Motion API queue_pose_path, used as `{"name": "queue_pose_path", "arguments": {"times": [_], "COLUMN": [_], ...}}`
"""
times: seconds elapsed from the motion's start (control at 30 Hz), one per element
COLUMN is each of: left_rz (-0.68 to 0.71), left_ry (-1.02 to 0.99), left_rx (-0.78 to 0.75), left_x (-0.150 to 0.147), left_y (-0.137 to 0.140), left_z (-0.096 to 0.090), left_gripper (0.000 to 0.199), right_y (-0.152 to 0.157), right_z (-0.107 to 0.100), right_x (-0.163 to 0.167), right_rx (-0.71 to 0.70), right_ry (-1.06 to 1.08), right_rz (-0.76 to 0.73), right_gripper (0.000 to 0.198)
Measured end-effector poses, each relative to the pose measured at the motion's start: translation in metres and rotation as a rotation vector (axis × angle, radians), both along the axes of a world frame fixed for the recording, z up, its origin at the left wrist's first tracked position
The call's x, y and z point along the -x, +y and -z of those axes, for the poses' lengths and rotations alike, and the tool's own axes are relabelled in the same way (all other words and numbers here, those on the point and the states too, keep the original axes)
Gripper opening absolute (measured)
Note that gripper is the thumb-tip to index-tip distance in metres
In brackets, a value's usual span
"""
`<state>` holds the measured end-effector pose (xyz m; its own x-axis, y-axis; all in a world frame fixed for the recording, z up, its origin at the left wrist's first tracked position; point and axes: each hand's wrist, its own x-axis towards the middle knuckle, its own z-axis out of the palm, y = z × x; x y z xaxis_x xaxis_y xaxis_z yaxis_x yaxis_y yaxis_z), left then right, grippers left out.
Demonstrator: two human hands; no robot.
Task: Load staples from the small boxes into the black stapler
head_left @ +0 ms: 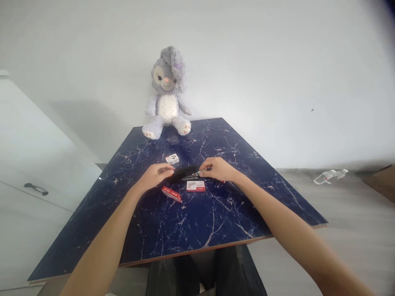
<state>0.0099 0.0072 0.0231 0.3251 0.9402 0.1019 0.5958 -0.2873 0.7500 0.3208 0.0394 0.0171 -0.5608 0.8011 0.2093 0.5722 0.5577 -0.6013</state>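
Note:
A black stapler (185,172) is over the middle of the blue marbled table (203,222), with metal parts showing along its right side. My left hand (156,176) has its fingers closed on the stapler's left end. At the other end, my right hand (217,169) pinches a small silvery piece; I cannot tell whether it is loose or part of the stapler. Just in front lies a white and red box (195,186). A red box (171,194) rests at an angle beside my left hand, and a smaller white box (172,159) stands behind the stapler.
A grey plush rabbit (168,98) sits at the table's far edge against the wall. White drawers (31,164) with a dark handle are at the left. Clear plastic bottles (330,176) and a cardboard box (381,183) are on the floor at right. A bit of red shows under my right wrist.

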Motion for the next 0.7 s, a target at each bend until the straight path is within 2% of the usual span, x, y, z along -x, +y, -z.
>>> {"name": "queue_pose_path", "arguments": {"times": [0.13,0.27,0.43,0.53,0.7], "left_rz": [0.044,0.023,0.007,0.0,0.021], "left_ry": [-0.044,-0.083,-0.108,-0.123,-0.127], "left_rx": [0.072,0.123,0.147,0.151,0.193], "left_x": [0.0041,0.0037,0.0025,0.0027,0.0072], "left_y": [0.0046,0.0036,0.0013,0.0017,0.0027], "left_z": [0.0071,0.0076,0.008,0.0098,0.0103], "left_gripper": [0.039,0.04,0.041,0.041,0.043], "right_y": [0.0015,0.0027,0.0014,-0.0014,-0.0042], "right_z": [0.0021,0.0038,0.0051,0.0037,-0.0015], "right_x": [-0.0019,-0.0027,0.0001,0.0029,0.0007], "right_rx": [0.038,0.053,0.055,-0.028,-0.298], "right_ry": [0.021,0.05,-0.011,-0.067,-0.243], "right_rz": [-0.015,-0.009,-0.007,-0.019,-0.1], "right_gripper": [0.015,0.017,0.017,0.016,0.02]}}
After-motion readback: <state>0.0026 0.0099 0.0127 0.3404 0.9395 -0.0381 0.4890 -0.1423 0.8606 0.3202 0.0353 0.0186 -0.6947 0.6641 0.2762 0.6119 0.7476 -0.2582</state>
